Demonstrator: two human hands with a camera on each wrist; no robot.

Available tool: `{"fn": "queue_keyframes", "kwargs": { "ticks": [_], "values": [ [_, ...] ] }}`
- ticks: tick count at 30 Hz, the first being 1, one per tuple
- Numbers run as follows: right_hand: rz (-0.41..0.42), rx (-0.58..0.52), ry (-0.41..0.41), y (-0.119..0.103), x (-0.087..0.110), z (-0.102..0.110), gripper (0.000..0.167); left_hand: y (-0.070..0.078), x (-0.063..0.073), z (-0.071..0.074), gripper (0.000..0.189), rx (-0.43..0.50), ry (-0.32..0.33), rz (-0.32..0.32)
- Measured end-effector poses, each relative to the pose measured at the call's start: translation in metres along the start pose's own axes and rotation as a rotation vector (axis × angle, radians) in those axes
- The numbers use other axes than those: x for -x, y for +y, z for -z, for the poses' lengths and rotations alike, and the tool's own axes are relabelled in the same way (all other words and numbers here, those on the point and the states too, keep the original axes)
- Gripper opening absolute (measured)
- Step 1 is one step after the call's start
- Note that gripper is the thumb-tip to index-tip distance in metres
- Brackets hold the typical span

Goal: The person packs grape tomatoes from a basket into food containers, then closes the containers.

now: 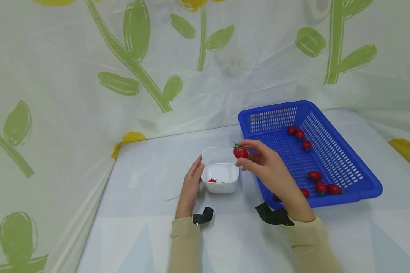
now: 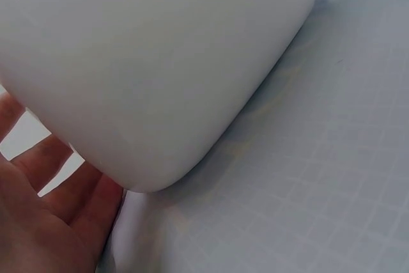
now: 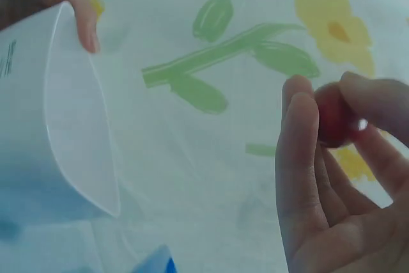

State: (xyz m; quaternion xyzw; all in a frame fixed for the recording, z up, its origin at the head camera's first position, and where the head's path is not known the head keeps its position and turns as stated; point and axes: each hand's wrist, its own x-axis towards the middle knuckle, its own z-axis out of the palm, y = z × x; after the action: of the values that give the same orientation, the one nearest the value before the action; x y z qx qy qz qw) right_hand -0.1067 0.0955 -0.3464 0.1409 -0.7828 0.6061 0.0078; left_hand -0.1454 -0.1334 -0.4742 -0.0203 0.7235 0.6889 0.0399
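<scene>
In the head view my right hand pinches a cherry tomato with a green stem between thumb and fingertips, above the right rim of a white square container. The right wrist view shows that tomato between the fingers, in shadow. My left hand holds the container at its left side, with the thumb near the rim. Part of a red tomato shows inside the container behind its front wall, which hides the rest. Up close in the left wrist view, fingers lie along the container's outer wall.
To the right stands a blue perforated basket with several cherry tomatoes in it. Its left edge is close to the container, and my right forearm crosses its front left corner. A floral-patterned sheet rises behind the white table.
</scene>
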Motion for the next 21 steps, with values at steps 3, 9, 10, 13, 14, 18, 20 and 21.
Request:
{"fn": "queue_keyframes", "kwargs": {
  "ticks": [3,9,10,13,14,18,20,21],
  "values": [
    [-0.010,-0.027,0.047,0.003,-0.001,-0.009,0.044,0.004,0.002,0.000,0.050,0.003,0.000,0.001],
    [-0.014,-0.088,0.079,0.008,-0.002,-0.021,0.043,0.007,0.003,-0.001,0.046,-0.019,0.012,0.029],
    [-0.014,-0.093,0.080,0.009,-0.002,-0.022,0.042,0.004,0.002,-0.001,0.045,-0.023,0.016,0.032],
    [-0.012,-0.065,0.085,0.011,-0.002,-0.027,0.043,0.000,0.000,-0.001,0.042,-0.039,0.020,0.044],
    [-0.008,-0.050,0.084,0.011,-0.002,-0.029,0.043,0.000,0.001,-0.001,0.042,-0.044,0.020,0.045],
    [0.024,0.026,0.069,0.015,-0.005,-0.040,0.043,-0.001,0.001,-0.001,0.042,-0.070,0.028,0.046],
    [0.028,0.032,0.053,0.018,-0.007,-0.047,0.042,0.000,0.001,-0.001,0.042,-0.077,0.033,0.046],
    [0.030,0.035,0.047,0.020,-0.008,-0.050,0.041,0.000,0.002,-0.001,0.041,-0.081,0.035,0.048]
  ]
}}
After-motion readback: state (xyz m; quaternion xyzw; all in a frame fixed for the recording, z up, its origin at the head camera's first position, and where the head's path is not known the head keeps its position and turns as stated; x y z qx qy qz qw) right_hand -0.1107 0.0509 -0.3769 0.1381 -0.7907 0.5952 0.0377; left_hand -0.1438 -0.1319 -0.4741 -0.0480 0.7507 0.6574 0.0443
